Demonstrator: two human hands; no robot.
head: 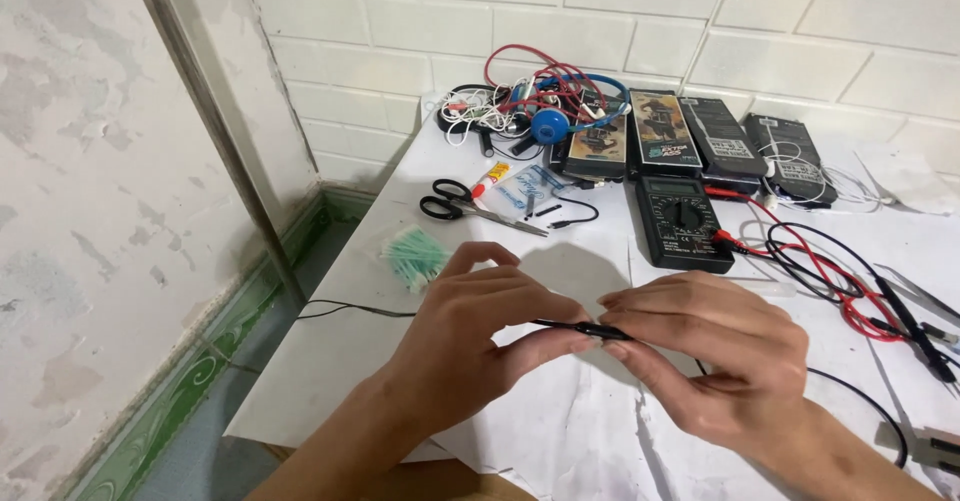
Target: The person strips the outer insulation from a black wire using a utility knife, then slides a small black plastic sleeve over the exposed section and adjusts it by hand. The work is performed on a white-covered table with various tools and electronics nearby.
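Pinching a thin black cable (578, 329) at lower centre of the head view, the left hand (470, 341) and right hand (715, 361) each keep a grip clamped on it, apparently joining or straightening it; steady, fine fingertip work seems needed. Behind on the tabletop (330, 361): one pair of scissors (462, 204), one black meter (682, 223).

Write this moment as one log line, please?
left hand: pinching thin black connector | right hand: pinching its other end | behind: black multimeter, scissors, green cotton swabs | surface: white-covered table

Scissors (462, 203), multimeter (684, 223), cotton swabs (413, 257)
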